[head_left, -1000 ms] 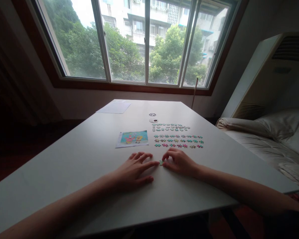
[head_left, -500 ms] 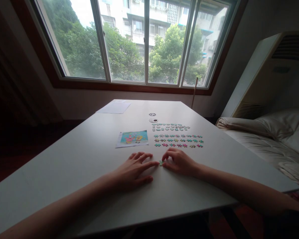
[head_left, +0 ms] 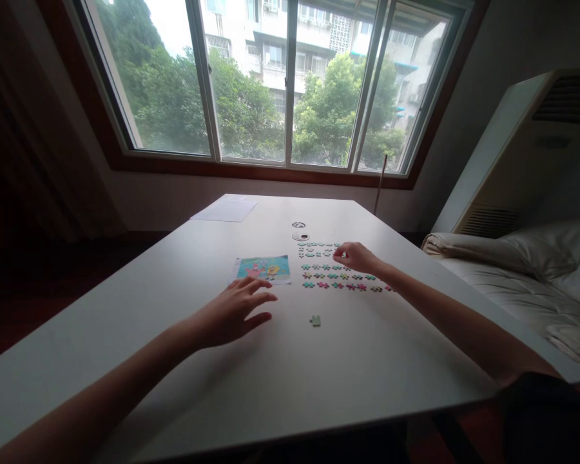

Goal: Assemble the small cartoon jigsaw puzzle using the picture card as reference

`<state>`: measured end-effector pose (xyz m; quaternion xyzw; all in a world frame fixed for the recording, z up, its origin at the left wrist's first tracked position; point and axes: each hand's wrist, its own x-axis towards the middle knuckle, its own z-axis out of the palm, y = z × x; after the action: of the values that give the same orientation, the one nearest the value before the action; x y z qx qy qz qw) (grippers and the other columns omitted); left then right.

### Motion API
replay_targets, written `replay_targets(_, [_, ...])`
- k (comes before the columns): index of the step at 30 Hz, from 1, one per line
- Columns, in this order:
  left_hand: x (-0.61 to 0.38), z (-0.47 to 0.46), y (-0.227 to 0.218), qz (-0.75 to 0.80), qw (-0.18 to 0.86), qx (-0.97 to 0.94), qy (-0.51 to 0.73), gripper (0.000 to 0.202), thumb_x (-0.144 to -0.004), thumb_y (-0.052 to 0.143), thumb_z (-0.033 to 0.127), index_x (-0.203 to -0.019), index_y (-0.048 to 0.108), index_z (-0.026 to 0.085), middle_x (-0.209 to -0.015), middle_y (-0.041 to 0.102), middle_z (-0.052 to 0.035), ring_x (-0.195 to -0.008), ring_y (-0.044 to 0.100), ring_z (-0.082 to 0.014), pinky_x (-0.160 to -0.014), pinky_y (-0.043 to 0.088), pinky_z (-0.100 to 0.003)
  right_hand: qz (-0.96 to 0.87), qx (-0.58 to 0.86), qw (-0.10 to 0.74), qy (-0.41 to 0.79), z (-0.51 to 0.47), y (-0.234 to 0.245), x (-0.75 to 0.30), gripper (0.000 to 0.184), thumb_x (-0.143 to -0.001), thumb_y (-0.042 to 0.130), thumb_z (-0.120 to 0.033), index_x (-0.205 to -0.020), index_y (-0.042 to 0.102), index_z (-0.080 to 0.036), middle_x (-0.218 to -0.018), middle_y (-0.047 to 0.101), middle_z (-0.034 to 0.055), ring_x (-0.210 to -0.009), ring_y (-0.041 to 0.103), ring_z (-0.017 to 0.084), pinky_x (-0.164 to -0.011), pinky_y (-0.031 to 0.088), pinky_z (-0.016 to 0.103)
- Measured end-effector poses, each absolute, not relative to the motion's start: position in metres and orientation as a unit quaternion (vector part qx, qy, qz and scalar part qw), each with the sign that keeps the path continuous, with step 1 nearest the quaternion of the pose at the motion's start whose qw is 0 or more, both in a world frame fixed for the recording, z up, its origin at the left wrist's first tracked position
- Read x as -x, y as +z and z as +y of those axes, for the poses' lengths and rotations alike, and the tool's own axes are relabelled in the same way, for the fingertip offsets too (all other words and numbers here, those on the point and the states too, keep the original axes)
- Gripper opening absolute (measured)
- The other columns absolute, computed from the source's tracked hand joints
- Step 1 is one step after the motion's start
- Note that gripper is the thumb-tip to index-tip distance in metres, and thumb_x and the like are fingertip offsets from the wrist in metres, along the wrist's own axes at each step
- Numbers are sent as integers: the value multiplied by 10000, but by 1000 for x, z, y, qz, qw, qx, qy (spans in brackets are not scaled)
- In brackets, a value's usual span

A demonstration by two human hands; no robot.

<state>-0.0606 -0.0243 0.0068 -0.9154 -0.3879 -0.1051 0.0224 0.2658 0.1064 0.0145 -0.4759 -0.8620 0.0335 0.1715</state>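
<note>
Green-and-pink jigsaw pieces (head_left: pixel 323 285), likely light and stiff, best pinched edgewise, lie right of frame centre near the curled right hand (head_left: pixel 358 257), its hold unclear, while the left hand (head_left: pixel 229 310) spreads empty.

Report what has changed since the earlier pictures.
The right hand let go of the loose puzzle piece and reached forward and right to the far rows; any grip there is unclear. The left hand moved left and slightly forward, towards the picture. The loose piece and picture stayed put.
</note>
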Motion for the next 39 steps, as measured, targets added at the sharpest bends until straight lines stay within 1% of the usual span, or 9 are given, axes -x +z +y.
replay_targets(6, [78,-16,11,-407,22,908,-101,262,-910,439,342,-1095,595,238,-1146,574,-80,-1029,543,-253,-882,433,-430,-829,546,113,38,168,11,-268,185,-850,545,-262,-900,681,-147,-883,676,65,-768,616,158,-700,473,264])
replay_targets(12, [77,-19,8,-395,-14,914,-91,299,-911,417,379,-1101,597,235,-1150,568,-91,-985,572,-237,-867,452,-377,-826,556,46,77,190,3,-260,266,-898,493,-321,-1104,548,-162,-1122,561,70,-941,574,176,-805,497,372])
replay_targets(19, [74,-19,6,-383,-28,919,-89,283,-912,426,356,-1112,585,234,-1131,565,-88,-969,571,-230,-857,454,-371,-827,551,51,96,190,3,-255,272,-899,492,-318,-1120,545,-169,-1146,551,74,-958,568,183,-815,493,375])
replay_targets(22, [72,-19,5,-377,-40,921,-90,272,-914,423,344,-1102,587,236,-1111,570,-82,-961,569,-220,-850,453,-353,-830,542,88,95,184,8,-254,249,-888,512,-311,-1069,569,-149,-1082,583,70,-919,582,173,-793,498,362])
replay_targets(26, [72,-19,5,-369,-51,924,-83,274,-911,422,341,-1102,582,225,-1084,583,-82,-964,565,-220,-860,444,-349,-846,499,162,94,159,18,-238,150,-815,586,-225,-867,641,-96,-873,659,82,-822,608,169,-742,476,295])
replay_targets(28, [72,-19,7,-370,-48,925,-76,285,-909,426,345,-1125,568,225,-1101,580,-86,-986,558,-228,-873,437,-355,-866,452,183,116,137,22,-223,135,-800,587,-198,-882,643,-106,-862,672,69,-790,613,137,-714,470,254])
replay_targets(33, [77,-26,8,-375,-30,925,-58,272,-895,453,334,-1132,556,249,-1110,578,-72,-977,559,-229,-871,437,-360,-914,309,158,210,69,22,-182,160,-779,627,-270,-895,668,-168,-766,683,-9,-677,605,73,-621,450,171])
replay_targets(36, [80,-35,6,-372,-16,926,-61,266,-894,456,321,-1136,549,259,-1119,575,-65,-997,546,-232,-884,424,-370,-922,211,139,294,42,17,-167,164,-788,614,-244,-909,680,-153,-766,680,10,-672,591,81,-609,442,172])
replay_targets(39, [79,-43,4,-372,-9,925,-73,259,-905,442,315,-1134,549,265,-1119,576,-59,-988,544,-226,-878,419,-366,-919,195,126,318,31,9,-158,160,-777,623,-217,-905,689,-145,-755,673,13,-664,574,85,-613,443,176])
